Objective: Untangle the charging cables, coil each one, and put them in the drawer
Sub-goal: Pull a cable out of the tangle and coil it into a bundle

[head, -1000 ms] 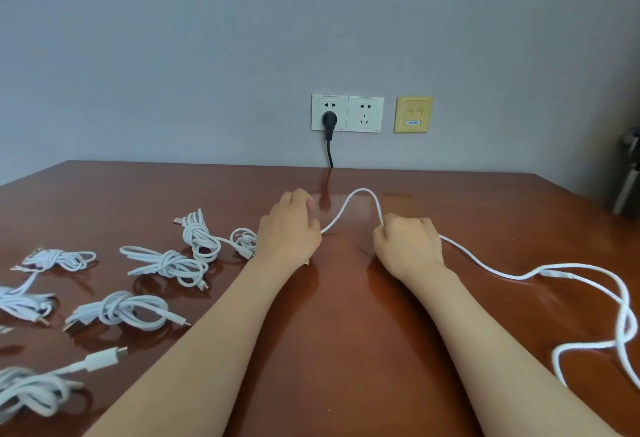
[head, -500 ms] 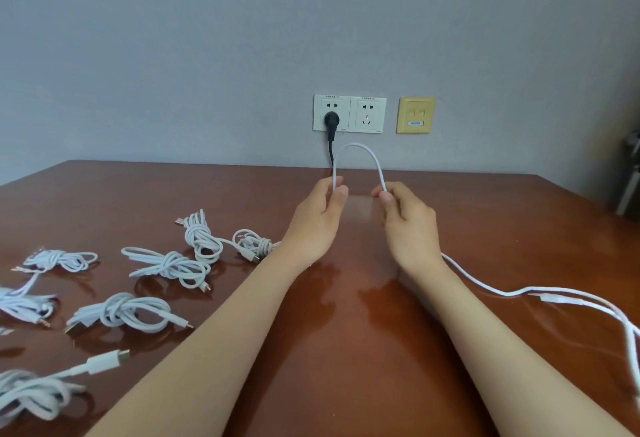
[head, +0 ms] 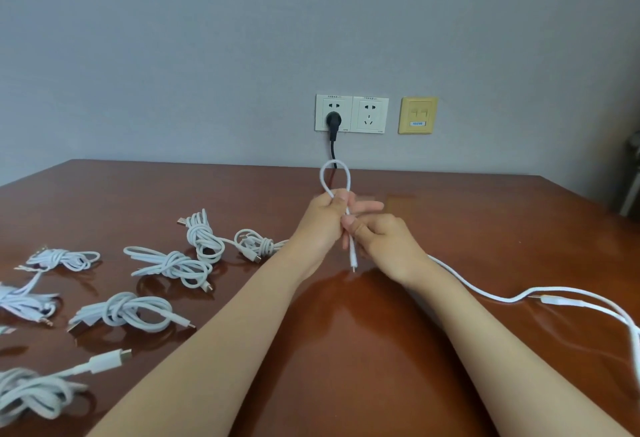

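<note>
While both hands meet over the table (head: 346,350), the left hand (head: 320,220) grips the white cable (head: 352,251) where its two strands cross, so that a small loop stands out at 12 o'clock from the fist. The right hand (head: 384,242), touching the left at its 4 o'clock, pinches a strand between thumb and curled fingers. The short end with its plug hangs at 6 o'clock between the hands. The remaining length passes beneath the right wrist toward 4 o'clock and lies on the table. Coiled cables (head: 173,263) lie at 8 o'clock of the left hand.
</note>
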`<action>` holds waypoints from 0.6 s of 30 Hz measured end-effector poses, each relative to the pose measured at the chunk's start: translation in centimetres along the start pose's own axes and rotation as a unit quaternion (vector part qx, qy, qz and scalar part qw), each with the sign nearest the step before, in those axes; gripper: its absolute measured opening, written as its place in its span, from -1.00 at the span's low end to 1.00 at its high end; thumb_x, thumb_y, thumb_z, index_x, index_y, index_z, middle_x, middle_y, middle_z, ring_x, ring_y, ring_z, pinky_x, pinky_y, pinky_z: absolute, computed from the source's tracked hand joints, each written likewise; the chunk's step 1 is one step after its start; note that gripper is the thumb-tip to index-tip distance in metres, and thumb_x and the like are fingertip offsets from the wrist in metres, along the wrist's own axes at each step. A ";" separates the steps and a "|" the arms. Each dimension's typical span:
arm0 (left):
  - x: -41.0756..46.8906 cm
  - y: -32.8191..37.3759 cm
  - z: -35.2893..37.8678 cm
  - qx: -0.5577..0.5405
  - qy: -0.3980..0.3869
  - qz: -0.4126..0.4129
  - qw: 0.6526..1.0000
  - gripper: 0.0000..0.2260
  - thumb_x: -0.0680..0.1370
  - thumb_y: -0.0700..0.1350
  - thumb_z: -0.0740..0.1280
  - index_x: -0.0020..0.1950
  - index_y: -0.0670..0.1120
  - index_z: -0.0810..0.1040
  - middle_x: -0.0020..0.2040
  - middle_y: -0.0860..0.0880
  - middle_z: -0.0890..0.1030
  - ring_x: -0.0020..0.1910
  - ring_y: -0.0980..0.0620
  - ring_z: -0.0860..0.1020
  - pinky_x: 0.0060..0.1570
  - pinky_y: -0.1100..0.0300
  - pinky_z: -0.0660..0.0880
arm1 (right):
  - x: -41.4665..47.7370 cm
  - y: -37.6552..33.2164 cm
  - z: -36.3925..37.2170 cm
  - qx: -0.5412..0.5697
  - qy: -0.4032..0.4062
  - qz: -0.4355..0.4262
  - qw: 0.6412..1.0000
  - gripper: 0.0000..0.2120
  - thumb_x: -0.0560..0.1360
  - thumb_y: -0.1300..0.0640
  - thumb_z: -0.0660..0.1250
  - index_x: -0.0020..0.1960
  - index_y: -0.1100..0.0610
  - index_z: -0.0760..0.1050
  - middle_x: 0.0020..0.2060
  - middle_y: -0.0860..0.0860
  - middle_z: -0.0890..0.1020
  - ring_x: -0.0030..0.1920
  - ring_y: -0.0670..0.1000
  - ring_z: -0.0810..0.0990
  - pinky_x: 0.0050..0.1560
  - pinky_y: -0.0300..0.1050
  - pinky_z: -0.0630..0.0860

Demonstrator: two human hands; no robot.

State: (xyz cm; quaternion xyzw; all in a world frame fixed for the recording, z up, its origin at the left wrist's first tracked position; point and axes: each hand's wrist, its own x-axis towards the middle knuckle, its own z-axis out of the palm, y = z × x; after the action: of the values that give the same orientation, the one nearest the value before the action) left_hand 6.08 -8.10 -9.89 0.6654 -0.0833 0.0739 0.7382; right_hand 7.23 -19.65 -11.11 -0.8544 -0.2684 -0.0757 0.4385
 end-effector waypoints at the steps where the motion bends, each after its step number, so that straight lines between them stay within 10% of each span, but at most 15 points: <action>1: 0.0 0.3 -0.1 -0.054 0.016 -0.017 0.998 -0.68 0.68 -0.14 -0.06 -0.22 -0.13 0.31 -0.23 -0.07 0.68 -0.30 -0.07 0.59 -0.44 0.24 0.47 | -0.1 -0.2 0.0 -0.020 -0.008 -0.001 1.000 -0.47 0.61 0.03 0.15 -0.55 -0.04 0.46 -0.62 -0.21 0.45 -0.48 -0.20 0.44 -0.35 -0.34 0.27; 7: 0.9 1.5 -2.6 -0.274 0.115 -0.060 0.953 -0.66 0.68 -0.15 -0.05 -0.27 -0.10 0.29 -0.62 0.08 0.27 -0.71 0.18 0.20 -0.68 0.38 0.24 | -0.2 0.1 -0.7 -0.028 0.002 0.014 1.000 -0.59 0.50 -0.09 0.30 -0.41 0.12 0.37 -0.61 -0.10 0.30 -0.49 -0.11 0.25 -0.42 -0.24 0.18; 13: 0.9 1.6 -4.0 -0.103 0.104 -0.152 0.977 -0.66 0.67 -0.17 -0.04 -0.29 -0.09 0.28 -0.63 0.09 0.19 -0.71 0.19 0.11 -0.74 0.36 0.04 | -0.1 0.2 -1.0 -0.066 -0.014 0.019 0.997 -0.69 0.49 -0.04 0.33 -0.35 0.05 0.35 -0.45 -0.06 0.38 -0.38 -0.05 0.31 -0.30 -0.12 0.27; 18: 0.5 2.1 -3.5 0.004 0.066 -0.213 0.975 -0.69 0.63 -0.26 -0.03 -0.27 -0.11 0.32 -0.64 0.08 0.20 -0.72 0.19 0.09 -0.73 0.38 0.02 | 0.2 -0.2 -2.3 0.029 0.040 0.015 0.999 -0.73 0.54 0.10 0.30 -0.34 0.02 0.42 -0.56 -0.18 0.42 -0.47 -0.20 0.35 -0.40 -0.39 0.26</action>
State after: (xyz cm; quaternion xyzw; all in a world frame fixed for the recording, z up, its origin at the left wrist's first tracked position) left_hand 6.16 -4.39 -8.11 0.6647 0.1096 -0.0414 0.7379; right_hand 7.54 -21.29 -9.45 -0.8414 -0.2402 -0.0954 0.4746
